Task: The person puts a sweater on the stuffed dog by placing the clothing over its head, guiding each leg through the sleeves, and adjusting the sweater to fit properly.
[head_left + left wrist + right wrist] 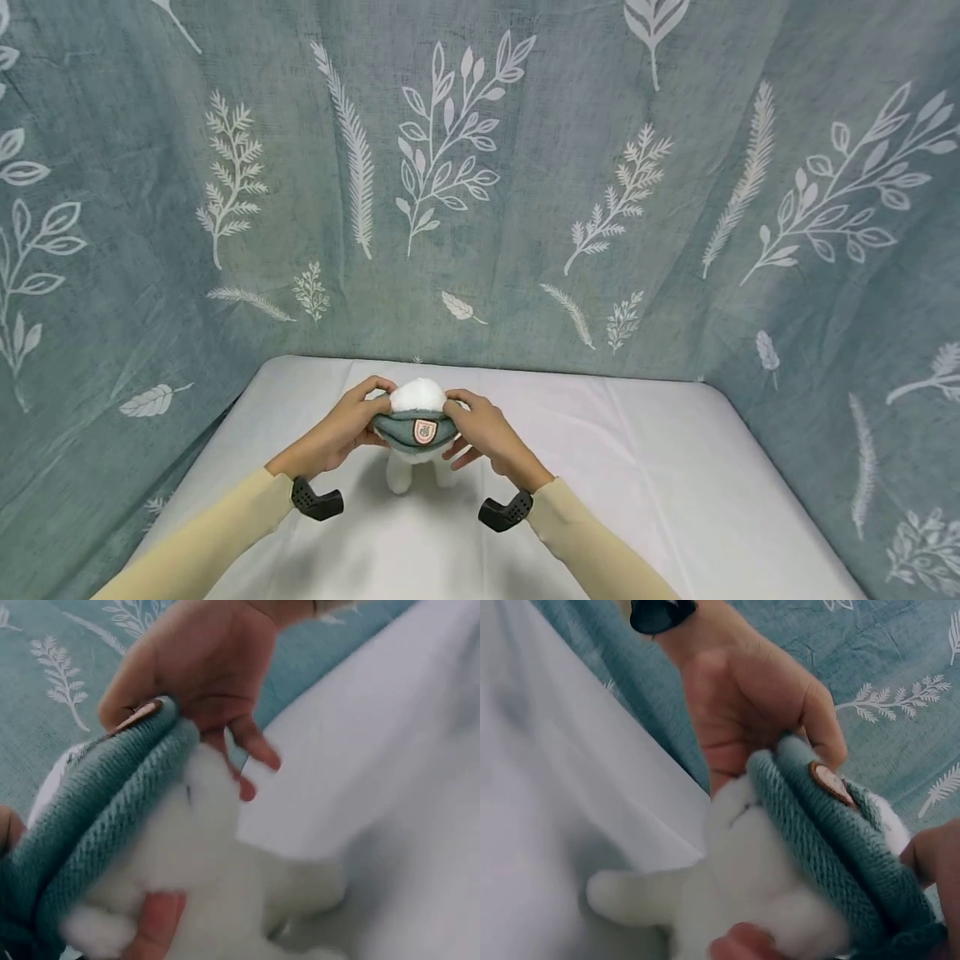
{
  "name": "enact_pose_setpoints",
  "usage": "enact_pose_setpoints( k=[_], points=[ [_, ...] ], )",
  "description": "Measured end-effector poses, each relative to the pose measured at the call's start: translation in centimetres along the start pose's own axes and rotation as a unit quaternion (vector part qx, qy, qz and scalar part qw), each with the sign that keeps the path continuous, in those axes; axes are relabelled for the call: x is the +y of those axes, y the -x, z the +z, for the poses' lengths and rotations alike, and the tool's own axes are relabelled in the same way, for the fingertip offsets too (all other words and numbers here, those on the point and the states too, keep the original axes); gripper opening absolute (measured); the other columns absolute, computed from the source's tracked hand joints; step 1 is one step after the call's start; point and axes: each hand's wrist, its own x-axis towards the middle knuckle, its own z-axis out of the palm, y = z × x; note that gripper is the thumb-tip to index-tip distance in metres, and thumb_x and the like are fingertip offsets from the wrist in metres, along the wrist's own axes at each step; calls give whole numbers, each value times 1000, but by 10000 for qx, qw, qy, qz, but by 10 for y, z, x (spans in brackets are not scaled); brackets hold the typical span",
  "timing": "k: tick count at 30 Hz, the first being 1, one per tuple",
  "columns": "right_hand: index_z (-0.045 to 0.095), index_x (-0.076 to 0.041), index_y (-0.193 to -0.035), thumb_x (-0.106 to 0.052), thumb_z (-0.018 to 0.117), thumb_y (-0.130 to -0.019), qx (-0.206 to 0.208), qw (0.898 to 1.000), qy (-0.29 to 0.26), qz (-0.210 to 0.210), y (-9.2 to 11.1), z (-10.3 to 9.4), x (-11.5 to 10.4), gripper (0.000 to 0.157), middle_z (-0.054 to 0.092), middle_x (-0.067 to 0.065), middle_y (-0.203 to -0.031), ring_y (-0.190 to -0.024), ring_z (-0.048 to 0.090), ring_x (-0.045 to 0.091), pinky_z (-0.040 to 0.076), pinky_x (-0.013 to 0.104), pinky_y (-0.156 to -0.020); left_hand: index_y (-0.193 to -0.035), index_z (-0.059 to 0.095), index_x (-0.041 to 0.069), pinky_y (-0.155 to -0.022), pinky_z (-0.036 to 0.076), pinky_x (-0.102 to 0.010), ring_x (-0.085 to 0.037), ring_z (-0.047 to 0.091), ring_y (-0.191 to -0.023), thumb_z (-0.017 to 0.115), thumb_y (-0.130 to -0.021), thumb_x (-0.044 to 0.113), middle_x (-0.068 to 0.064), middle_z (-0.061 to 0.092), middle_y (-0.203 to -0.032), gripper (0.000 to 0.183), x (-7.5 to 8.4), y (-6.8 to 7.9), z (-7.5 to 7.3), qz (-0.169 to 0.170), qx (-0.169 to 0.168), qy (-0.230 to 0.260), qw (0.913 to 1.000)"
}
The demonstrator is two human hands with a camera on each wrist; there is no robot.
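A white plush toy (pixel 400 473) stands at the middle of the table, its stubby legs on the cloth. Around its head sits a teal ribbed knit hat (pixel 401 431) with a small pinkish badge (pixel 424 431) at the front; a white fluffy dome (pixel 418 393) bulges above the knit. My left hand (pixel 348 429) pinches the hat at its left side, and my right hand (pixel 483 427) pinches the opposite side. Lower fingers of both hands reach beside the toy's head. A stitched dark eye line shows below the brim in the right wrist view, on the toy's face (pixel 735 825).
A white cloth covers the table (pixel 675 475), with soft creases. Behind it and along both sides hangs a blue-green curtain (pixel 510 308) printed with white leaves. Black straps with camera units (pixel 318 502) sit on both wrists.
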Motion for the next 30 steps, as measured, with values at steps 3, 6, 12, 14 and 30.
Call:
enact_pose_setpoints(
  k=[3,6,12,14,30],
  points=[
    [57,-5,-143,-28,51,-102,46,9997,-235,-4,2,5,4,47,70,17,-101,-73,75,35,62,48,-69,-131,52,7,-72,57,-38,-24,65,-84,54,-93,8,-23,56,-123,38,-5,4,5,-94,257,103,9996],
    [59,-1,-139,-22,55,-99,213,9993,-311,22,2,8,5,46,69,18,-105,-76,74,30,62,46,-73,-129,55,7,-71,55,-36,-25,60,-86,56,-87,3,-23,55,-123,42,-9,4,10,-141,481,174,9986],
    [60,5,-136,-16,55,-96,312,9978,-583,36,0,6,10,46,66,18,-115,-87,69,21,61,37,-74,-128,58,3,-73,55,-35,-23,61,-85,59,-90,3,-23,57,-121,38,-17,-2,11,-246,580,624,9961],
    [59,5,-137,-17,54,-97,228,9965,-798,31,-1,4,13,46,65,18,-117,-89,68,21,61,36,-75,-129,56,3,-75,56,-35,-23,62,-86,59,-92,6,-23,57,-121,38,-18,-3,9,-254,474,686,9962],
    [55,2,-144,-18,57,-97,-409,9921,-1184,-106,0,-3,12,51,63,16,-127,-99,63,20,56,33,-87,-136,40,4,-80,55,-39,-29,59,-101,59,-89,7,-27,43,-138,51,-12,-1,5,-249,-314,956,9946]
  ],
)
